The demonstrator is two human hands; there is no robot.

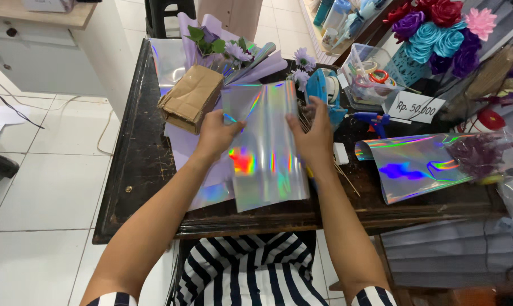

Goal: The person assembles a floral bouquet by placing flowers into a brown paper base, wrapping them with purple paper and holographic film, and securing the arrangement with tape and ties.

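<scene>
a dark wooden table fills most of the view, crowded with florist's materials. across its middle a holographic foil sheet is laid over lilac wrapping paper, and it is gripped at both side edges: the left hand is closed on the left edge, thumb on top, and the right hand is clenched on the right edge. the step in hand is judged to be the shaping or folding of this sheet; a steady, even pull from both sides would be called for, since the foil looks slippery and easily creased. a second foil sheet lies curled at the right, beside a cellophane-wrapped purple bunch. a brown paper parcel rests behind the left hand, just beside it. smaller still, a blue glue gun and a white price card are seen further back. thin sticks near the right hand are largely hidden beneath it. the rose display at the top right is cut off by the frame.
</scene>
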